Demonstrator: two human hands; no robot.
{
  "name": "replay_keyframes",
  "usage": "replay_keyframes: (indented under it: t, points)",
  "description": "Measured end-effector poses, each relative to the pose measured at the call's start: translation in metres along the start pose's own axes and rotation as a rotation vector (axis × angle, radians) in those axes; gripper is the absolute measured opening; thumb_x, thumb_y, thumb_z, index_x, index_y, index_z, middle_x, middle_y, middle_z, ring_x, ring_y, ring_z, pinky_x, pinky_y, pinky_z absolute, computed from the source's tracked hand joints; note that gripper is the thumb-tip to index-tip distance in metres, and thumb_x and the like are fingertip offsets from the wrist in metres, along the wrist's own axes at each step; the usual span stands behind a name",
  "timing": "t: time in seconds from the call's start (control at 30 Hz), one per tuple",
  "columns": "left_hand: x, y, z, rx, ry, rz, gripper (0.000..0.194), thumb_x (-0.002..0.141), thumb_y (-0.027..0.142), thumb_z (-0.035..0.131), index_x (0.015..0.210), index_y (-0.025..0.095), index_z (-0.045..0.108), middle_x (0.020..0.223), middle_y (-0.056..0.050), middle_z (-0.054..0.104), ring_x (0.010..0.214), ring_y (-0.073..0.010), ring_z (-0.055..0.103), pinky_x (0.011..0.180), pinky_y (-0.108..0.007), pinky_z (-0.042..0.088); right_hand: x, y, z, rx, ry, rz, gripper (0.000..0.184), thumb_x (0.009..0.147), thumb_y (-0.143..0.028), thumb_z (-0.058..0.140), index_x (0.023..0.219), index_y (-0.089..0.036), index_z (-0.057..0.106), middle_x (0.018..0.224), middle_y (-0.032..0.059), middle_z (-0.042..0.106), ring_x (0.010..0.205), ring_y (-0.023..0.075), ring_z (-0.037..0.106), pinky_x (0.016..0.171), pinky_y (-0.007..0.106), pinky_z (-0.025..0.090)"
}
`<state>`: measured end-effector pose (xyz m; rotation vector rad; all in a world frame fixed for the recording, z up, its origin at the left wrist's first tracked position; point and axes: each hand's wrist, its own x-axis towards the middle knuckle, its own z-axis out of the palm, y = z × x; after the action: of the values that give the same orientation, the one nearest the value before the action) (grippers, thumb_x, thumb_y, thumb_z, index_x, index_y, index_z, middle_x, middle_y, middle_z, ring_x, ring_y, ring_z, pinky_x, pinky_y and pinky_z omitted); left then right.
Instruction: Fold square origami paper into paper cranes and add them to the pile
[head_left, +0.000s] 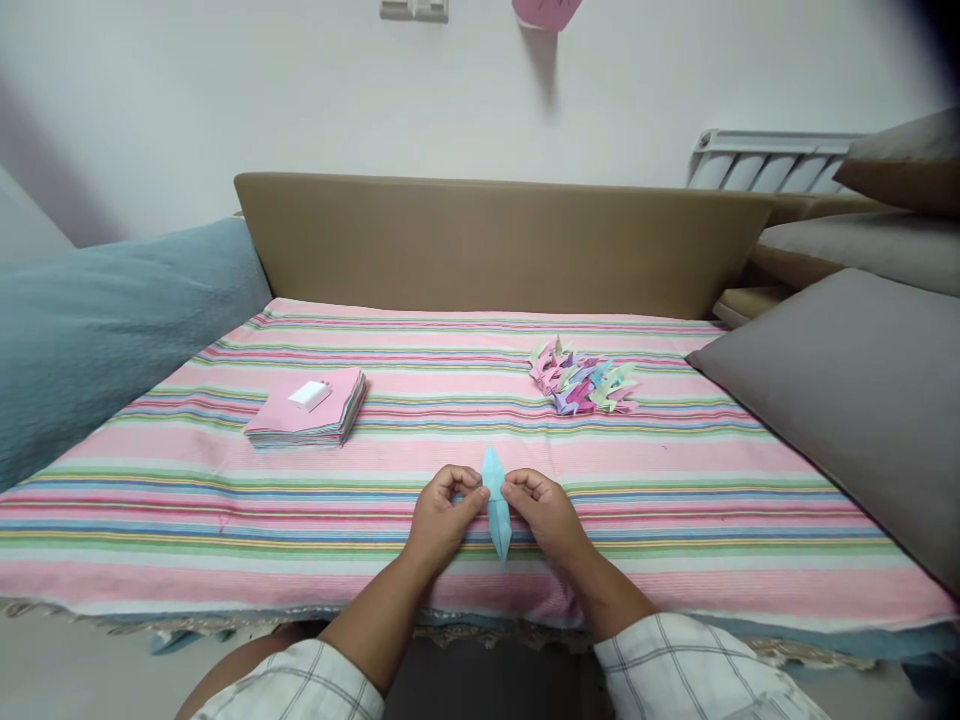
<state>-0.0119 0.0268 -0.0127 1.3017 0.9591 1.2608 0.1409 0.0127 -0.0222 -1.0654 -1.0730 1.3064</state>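
A light blue piece of folded paper (498, 520), long and narrow with pointed ends, stands out between my hands over the striped cloth. My left hand (448, 515) pinches its left edge between thumb and fingers. On the opposite edge, my right hand (546, 512) pinches it the same way. The paper's tips point away from me and toward me. Beyond my right hand lies a pile of small folded paper figures (581, 380) in pink, purple, blue and pale green. To the far left sits a stack of coloured paper sheets (304, 410), pink on top.
A white charger-like block (310, 395) rests on the paper stack. The striped cloth (435, 350) covers the seat up to a brown backrest (495, 245). A blue cushion (127, 320) borders the left side, and grey cushions (847, 400) the right.
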Motion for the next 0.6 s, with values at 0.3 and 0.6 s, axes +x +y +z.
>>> replay_keyframes:
  t: [0.3,0.6]
  points:
    - [-0.0046,0.001,-0.0007,0.273,-0.101,0.182,0.018,0.075,0.024,0.06,0.088,0.021,0.071,0.079,-0.004,0.061,0.076,-0.0162,0.058,0.069,-0.028,0.045,0.0,0.0041,0.0011,-0.036,0.09,-0.038,0.034,0.068,-0.049,0.067,0.077,-0.018,0.057,0.059,-0.0037,0.05,0.053,0.0098,0.043,0.051,0.022,0.036]
    - [-0.0046,0.0049,0.0013,0.256,-0.11,0.035,0.02,0.073,0.029,0.063,0.089,0.021,0.07,0.087,-0.005,0.067,0.083,-0.02,0.059,0.079,-0.031,0.044,-0.0052,-0.001,0.0022,-0.118,0.081,-0.12,0.028,0.071,-0.045,0.065,0.079,-0.018,0.06,0.064,-0.0012,0.055,0.06,0.0123,0.048,0.058,0.025,0.04]
